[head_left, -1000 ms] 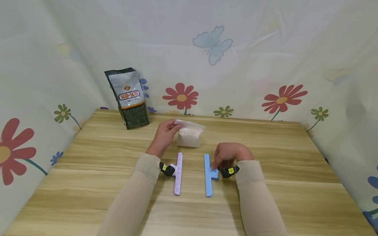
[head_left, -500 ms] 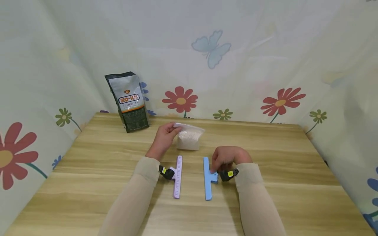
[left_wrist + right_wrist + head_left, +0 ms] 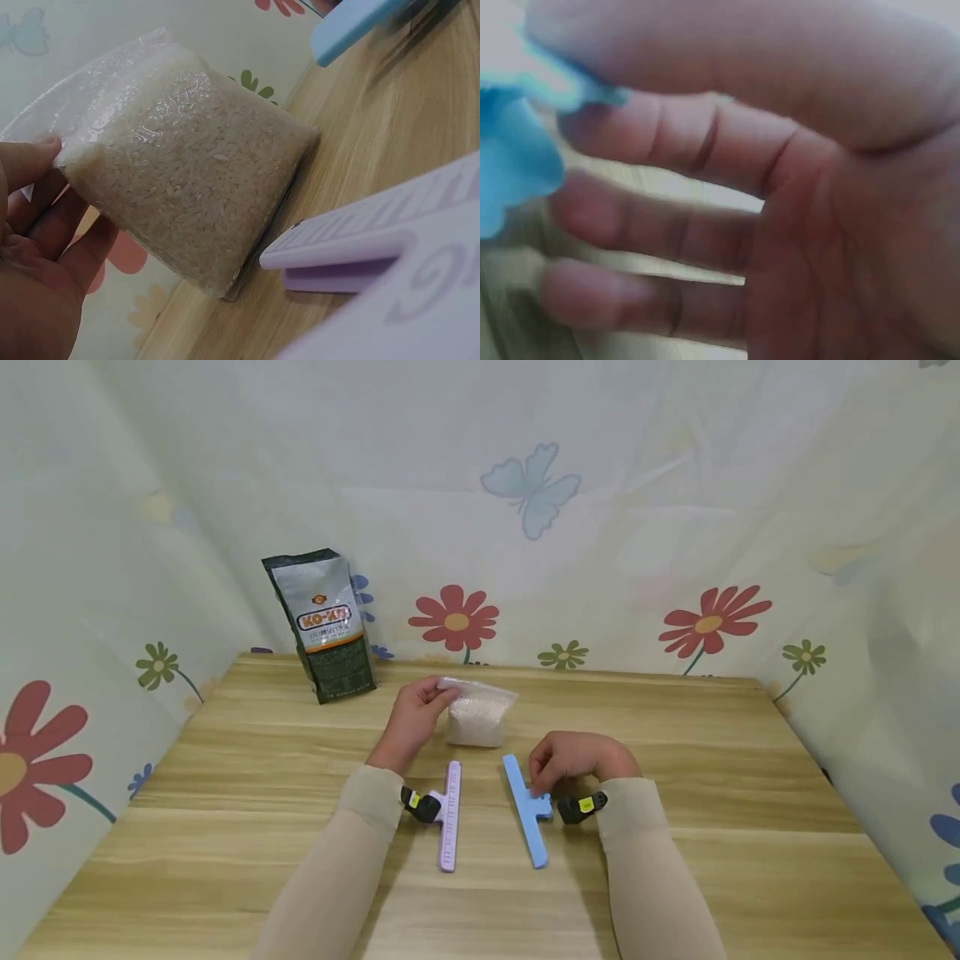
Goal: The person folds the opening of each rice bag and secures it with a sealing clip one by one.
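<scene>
A clear bag of rice (image 3: 480,720) stands on the wooden table (image 3: 225,793) past the middle. My left hand (image 3: 437,695) pinches its top left corner; in the left wrist view the bag (image 3: 187,165) fills the frame, with my fingers (image 3: 34,161) at its edge. A long blue sealing clip (image 3: 527,810) lies nearer to me, angled with its far end to the left. My right hand (image 3: 542,781) curls over the clip's tab and grips it. The right wrist view, blurred, shows the blue tab (image 3: 514,161) against my curled fingers (image 3: 705,150).
A purple sealing clip (image 3: 450,814) lies lengthwise beside my left wrist, seen close as the purple clip (image 3: 375,240) in the left wrist view. A grey and black foil pouch (image 3: 322,622) stands at the back left. Flowered cloth (image 3: 675,527) walls in three sides.
My right hand has closed on the blue clip and turned it, its far end swinging left. My left hand keeps its pinch on the rice bag.
</scene>
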`<state>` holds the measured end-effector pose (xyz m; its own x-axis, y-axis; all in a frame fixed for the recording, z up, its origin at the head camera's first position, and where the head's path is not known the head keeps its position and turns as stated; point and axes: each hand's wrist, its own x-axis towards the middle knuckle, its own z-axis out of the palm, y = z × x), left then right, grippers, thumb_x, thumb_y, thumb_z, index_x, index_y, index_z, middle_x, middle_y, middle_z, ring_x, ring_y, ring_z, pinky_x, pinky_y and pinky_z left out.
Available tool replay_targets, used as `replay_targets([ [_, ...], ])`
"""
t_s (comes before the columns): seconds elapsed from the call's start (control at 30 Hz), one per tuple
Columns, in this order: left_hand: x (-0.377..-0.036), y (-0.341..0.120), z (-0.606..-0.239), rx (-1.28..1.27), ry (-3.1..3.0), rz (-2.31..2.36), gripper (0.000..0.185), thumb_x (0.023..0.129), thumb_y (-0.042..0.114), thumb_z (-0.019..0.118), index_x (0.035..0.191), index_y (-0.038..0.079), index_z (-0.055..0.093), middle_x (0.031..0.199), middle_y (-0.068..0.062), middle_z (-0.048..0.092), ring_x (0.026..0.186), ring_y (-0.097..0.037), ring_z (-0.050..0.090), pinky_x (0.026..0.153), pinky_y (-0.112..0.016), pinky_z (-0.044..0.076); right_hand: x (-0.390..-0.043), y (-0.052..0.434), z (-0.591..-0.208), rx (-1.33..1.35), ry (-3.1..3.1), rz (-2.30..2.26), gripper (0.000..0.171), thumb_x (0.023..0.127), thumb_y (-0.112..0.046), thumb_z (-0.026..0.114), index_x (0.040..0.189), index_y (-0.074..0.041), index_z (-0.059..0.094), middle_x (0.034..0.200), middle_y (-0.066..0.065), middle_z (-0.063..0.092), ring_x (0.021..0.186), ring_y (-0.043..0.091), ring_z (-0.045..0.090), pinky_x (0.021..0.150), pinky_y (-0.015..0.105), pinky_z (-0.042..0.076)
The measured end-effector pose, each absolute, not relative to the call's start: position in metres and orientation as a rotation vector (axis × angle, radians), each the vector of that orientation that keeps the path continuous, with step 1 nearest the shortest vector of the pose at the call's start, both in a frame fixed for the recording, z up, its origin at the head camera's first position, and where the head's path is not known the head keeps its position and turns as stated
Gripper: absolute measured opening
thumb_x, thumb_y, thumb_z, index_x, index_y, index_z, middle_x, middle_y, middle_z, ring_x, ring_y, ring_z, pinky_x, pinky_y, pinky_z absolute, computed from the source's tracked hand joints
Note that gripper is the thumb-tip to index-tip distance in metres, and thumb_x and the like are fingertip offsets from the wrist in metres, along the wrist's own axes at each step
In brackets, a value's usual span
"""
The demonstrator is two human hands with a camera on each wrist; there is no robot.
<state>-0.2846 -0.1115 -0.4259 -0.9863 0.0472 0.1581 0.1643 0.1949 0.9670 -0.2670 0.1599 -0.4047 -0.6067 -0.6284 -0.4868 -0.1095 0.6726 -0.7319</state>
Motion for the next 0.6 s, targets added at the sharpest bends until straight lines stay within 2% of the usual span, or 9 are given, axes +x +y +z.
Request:
replay_targets([
  [0.37,-0.2846,-0.1126,-0.4266,-0.238,-2.361,-1.918,0.026,0.095,0.031,0.063,0.109,0.011,0.069,0.104,-0.008,0.073,0.09,-0.009,0.059,0.081,-0.028,0.048,-0.2658,0.1604,-0.4039,-0.521,2.124,-1.003,0.013,0.08,-0.015,0.075,0.082,-0.007,0.065,0.07,-0.001,0.058,0.062,0.015,0.055,0.058,0.034,0.054],
  [0.47,-0.2848,-0.1126,-0.427,-0.238,-2.357,-1.92,0.024,0.095,0.029,0.063,0.108,0.01,0.069,0.102,-0.01,0.073,0.086,-0.01,0.057,0.077,-0.027,0.047,-0.2664,0.1602,-0.4038,-0.52,2.12,-1.011,0.016,0.079,-0.013,0.076,0.088,-0.006,0.066,0.075,0.001,0.059,0.067,0.016,0.058,0.062,0.035,0.055],
  [0.6,-0.2856,-0.1135,-0.4278,-0.232,-2.365,-1.918,0.026,0.095,0.031,0.062,0.11,0.012,0.068,0.104,-0.008,0.073,0.088,-0.01,0.058,0.077,-0.027,0.046,-0.2684,0.1603,-0.4024,-0.55,2.148,-1.017,0.024,0.077,-0.01,0.078,0.096,-0.008,0.063,0.083,0.005,0.058,0.069,0.019,0.058,0.063,0.035,0.054],
])
